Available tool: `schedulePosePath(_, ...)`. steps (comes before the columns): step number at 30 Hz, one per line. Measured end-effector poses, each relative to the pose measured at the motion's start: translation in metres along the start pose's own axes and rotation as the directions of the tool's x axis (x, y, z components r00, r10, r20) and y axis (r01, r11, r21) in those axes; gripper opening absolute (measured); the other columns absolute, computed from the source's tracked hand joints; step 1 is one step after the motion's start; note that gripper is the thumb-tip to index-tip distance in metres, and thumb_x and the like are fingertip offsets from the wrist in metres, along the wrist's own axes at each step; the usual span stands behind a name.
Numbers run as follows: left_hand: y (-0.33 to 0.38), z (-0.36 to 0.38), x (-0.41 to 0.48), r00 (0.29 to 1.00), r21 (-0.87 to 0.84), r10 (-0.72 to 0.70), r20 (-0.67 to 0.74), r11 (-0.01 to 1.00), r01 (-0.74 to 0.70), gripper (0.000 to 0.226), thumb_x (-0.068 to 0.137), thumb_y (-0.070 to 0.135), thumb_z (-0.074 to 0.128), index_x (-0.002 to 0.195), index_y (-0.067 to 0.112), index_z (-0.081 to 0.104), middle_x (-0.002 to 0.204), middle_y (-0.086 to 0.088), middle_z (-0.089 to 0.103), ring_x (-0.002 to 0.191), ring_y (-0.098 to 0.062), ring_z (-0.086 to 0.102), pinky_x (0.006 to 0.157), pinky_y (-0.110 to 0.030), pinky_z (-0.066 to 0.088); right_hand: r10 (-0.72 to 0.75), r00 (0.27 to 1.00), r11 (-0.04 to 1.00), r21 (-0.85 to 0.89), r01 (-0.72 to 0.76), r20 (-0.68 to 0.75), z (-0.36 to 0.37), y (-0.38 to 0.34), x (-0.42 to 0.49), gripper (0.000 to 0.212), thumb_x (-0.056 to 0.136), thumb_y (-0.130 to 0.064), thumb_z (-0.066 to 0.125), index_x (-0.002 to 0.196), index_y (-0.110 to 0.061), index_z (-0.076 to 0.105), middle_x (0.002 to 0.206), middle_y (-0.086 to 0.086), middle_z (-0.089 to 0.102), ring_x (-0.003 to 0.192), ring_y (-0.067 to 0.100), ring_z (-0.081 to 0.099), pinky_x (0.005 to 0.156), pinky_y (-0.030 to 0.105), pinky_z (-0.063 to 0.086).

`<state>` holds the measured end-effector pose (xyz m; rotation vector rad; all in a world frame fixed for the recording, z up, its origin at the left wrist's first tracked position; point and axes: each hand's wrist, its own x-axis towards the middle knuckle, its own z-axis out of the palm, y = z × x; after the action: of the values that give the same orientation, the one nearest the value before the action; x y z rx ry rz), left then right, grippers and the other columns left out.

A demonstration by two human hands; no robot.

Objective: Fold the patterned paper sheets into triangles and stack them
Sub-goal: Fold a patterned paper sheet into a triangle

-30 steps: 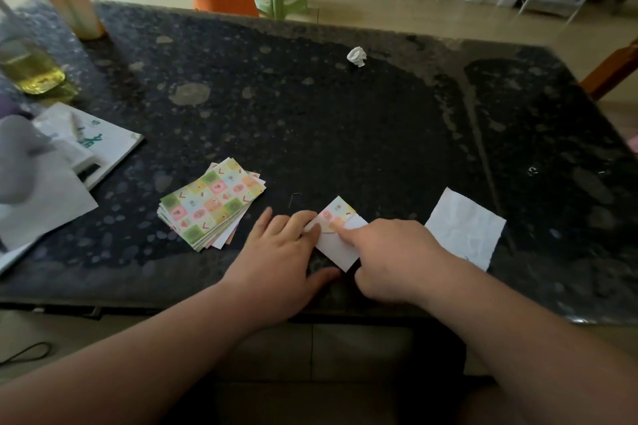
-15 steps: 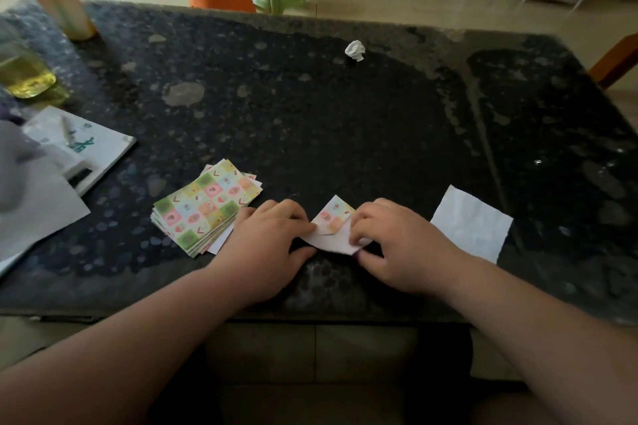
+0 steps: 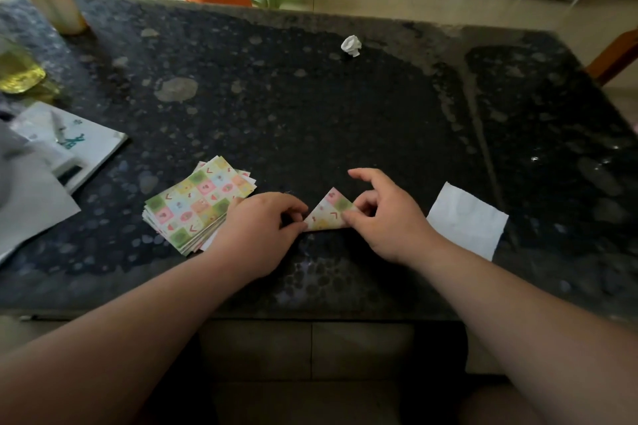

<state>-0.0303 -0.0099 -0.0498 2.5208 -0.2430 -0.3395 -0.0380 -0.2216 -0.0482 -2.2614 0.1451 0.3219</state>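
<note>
Paper stack (image 3: 200,205), patterned, sits at L on dark bench (image 3: 310,114); L hand (image 3: 255,231) pinches left corner of folded triangle (image 3: 328,212), front-centre; R hand (image 3: 383,217) pinches its right corner; white sheet (image 3: 466,221) lies flat at R.

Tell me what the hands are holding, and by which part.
Both hold the patterned paper triangle: the left hand pinches its left corner, and the right hand pinches its right corner.

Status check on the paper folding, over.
Left hand, right hand pinch folded triangle at its lower corners. Triangle flat on table. Patterned stack to its left; nothing blocking.
</note>
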Motion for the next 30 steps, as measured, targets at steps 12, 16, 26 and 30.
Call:
schedulePosePath(12,-0.006,0.015,-0.006,0.939,0.384,0.333,-0.091,0.881,-0.275,0.019,0.093,0.025,0.069,0.103,0.037,0.078,0.099,0.011,0.07,0.091,-0.019,0.064,0.083,-0.041,0.04,0.086,0.985,0.995,-0.028,-0.092,-0.148,0.02,-0.003,0.002,0.04,0.096,-0.026,0.07,0.134,-0.029,0.057,0.096,-0.013,0.062,0.089,0.005,0.061,0.074,0.018,0.047)
schedulePosePath(16,0.006,0.015,-0.014,0.955,0.434,0.295,-0.008,0.862,-0.263,0.028,0.101,0.039,0.049,0.121,0.036,0.069,0.114,0.012,0.058,0.105,-0.016,0.055,0.096,-0.04,0.035,0.166,0.97,0.986,0.021,-0.164,-0.18,0.022,-0.007,0.009,0.027,0.095,-0.025,0.073,0.12,-0.028,0.062,0.094,-0.013,0.062,0.087,0.004,0.061,0.07,0.016,0.045)
schedulePosePath(26,0.024,0.012,-0.033,0.975,0.536,0.177,0.133,0.815,-0.221,0.063,0.096,0.068,0.036,0.145,0.03,0.042,0.136,0.006,0.04,0.125,-0.018,0.039,0.106,-0.04,0.032,0.191,0.954,0.98,-0.006,-0.198,-0.233,0.03,-0.01,0.015,0.017,0.093,-0.025,0.072,0.1,-0.034,0.059,0.091,-0.014,0.064,0.096,0.01,0.065,0.094,0.04,0.056)
schedulePosePath(30,0.032,0.019,-0.047,0.961,0.508,0.197,0.194,0.818,-0.27,0.082,0.096,0.07,0.035,0.158,0.018,0.023,0.161,-0.002,0.024,0.146,-0.022,0.024,0.122,-0.043,0.018,0.185,0.955,0.982,-0.004,-0.191,-0.231,0.031,-0.01,0.015,0.019,0.093,-0.023,0.07,0.095,-0.035,0.056,0.085,-0.017,0.06,0.1,0.013,0.065,0.099,0.043,0.053)
